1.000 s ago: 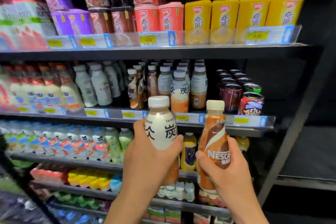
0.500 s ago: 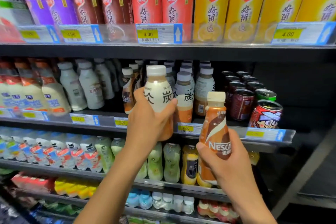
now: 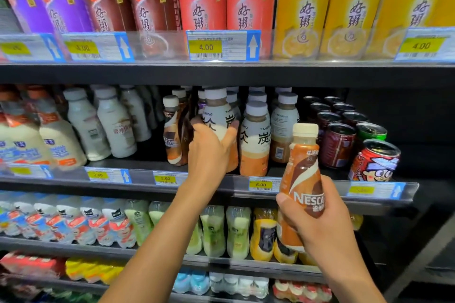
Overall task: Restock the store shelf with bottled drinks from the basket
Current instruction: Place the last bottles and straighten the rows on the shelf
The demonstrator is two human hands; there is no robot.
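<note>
My left hand [image 3: 211,150] grips a white-and-orange milk tea bottle [image 3: 218,115] with a white cap, held upright on the middle shelf [image 3: 138,187] at the front of a row of the same bottles [image 3: 254,140]. A brown Nescafe bottle [image 3: 172,138] stands just left of it. My right hand [image 3: 312,221] holds an orange-brown Nescafe bottle [image 3: 304,172] upright in front of the shelf edge, below and right of the left hand. The basket is out of view.
Red and green cans [image 3: 374,157] stand at the shelf's right end, white bottles [image 3: 98,125] at its left. Porridge cups [image 3: 302,15] fill the shelf above. Small bottles [image 3: 214,231] line the shelf below. Price tags [image 3: 222,45] run along the edges.
My left hand has carried the milk tea bottle up and forward from in front of the shelves into the row on the middle shelf. The right hand with the Nescafe bottle stayed roughly level.
</note>
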